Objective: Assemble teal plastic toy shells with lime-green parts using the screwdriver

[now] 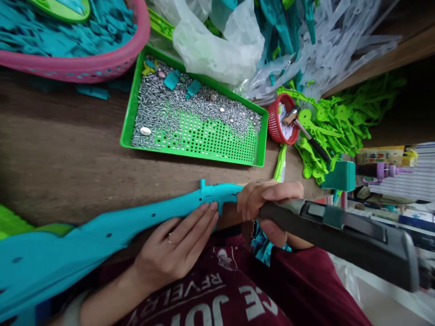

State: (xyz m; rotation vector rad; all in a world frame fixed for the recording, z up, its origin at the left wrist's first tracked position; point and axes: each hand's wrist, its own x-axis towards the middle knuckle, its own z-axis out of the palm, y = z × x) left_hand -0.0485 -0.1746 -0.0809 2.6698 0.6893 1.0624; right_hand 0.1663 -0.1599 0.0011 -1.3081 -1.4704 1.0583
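A long turquoise plastic toy gun shell reaches from the lower left to the middle, with several round screw holes along its side. My left hand is closed over its trigger area, fingers together and the thumb hidden. A black electric screwdriver lies slanted in my right hand, whose fingers wrap round its front end. That hand is at the shell's right end; the driver's bit is hidden behind the fingers, so I cannot tell whether it touches a screw.
A green perforated tray of small screws stands beyond the shell. Behind are a pink basket of turquoise parts, a red basket, a hammer, lime-green parts, translucent parts and a teal box.
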